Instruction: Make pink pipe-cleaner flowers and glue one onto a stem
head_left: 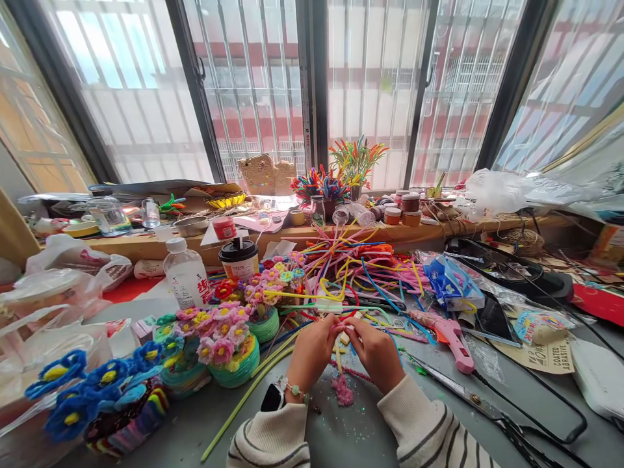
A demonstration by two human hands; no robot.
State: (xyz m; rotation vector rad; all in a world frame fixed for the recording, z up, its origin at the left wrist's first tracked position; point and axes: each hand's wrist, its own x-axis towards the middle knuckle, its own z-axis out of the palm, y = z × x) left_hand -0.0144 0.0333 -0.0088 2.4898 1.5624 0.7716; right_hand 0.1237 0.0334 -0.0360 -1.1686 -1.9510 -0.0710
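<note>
1. At the centre of the grey table [341, 435], the left hand [312, 354] and right hand [375, 354] meet, fingertips pinching a pale yellow fuzzy pipe cleaner [337, 354] between them.
2. Just left, round green yarn-wrapped pots [238, 367] hold pink pipe-cleaner flowers [221, 338].
3. Behind these stand a clear plastic bottle with white cap [185, 273] and a black-lidded paper cup [238, 259].
4. On the sill, a dark vase [355, 192] holds orange and green stems.
</note>
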